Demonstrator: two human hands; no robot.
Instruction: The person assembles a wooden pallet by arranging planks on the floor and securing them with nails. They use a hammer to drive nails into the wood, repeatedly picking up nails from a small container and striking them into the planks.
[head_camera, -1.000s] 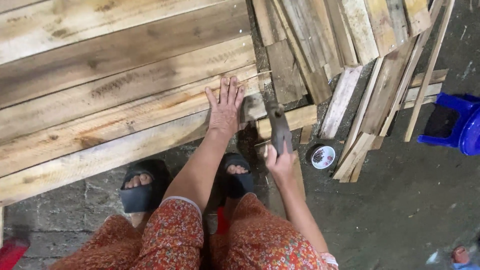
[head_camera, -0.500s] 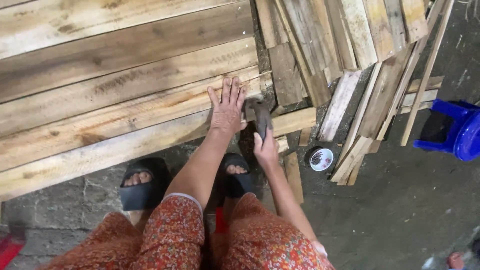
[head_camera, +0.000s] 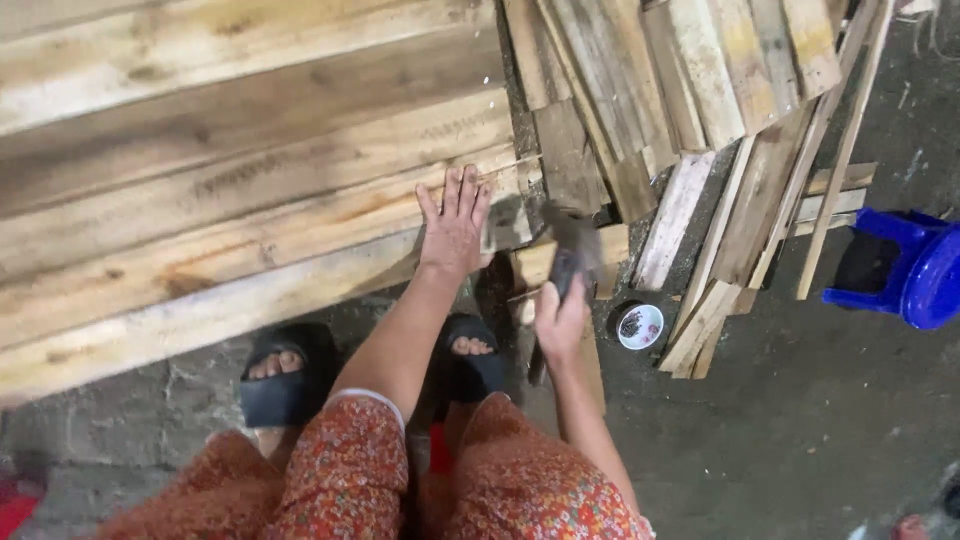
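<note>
My left hand (head_camera: 455, 225) lies flat, fingers spread, on the end of a long pale wooden plank (head_camera: 250, 245) in a set of planks laid side by side. My right hand (head_camera: 558, 320) grips the handle of a hammer (head_camera: 568, 245), its blurred dark head raised just right of the plank's end, over a short piece of wood (head_camera: 545, 262). My two feet in black sandals (head_camera: 285, 375) stand on the concrete below the planks.
A loose heap of wooden slats (head_camera: 700, 100) lies at the upper right. A small round container of nails (head_camera: 640, 326) sits on the floor beside my right hand. A blue plastic stool (head_camera: 905, 265) stands at the far right on grey concrete.
The hammer swung left toward the plank end half a second ago, then came back up and slightly right, now blurred. My left hand has stayed flat on the plank.
</note>
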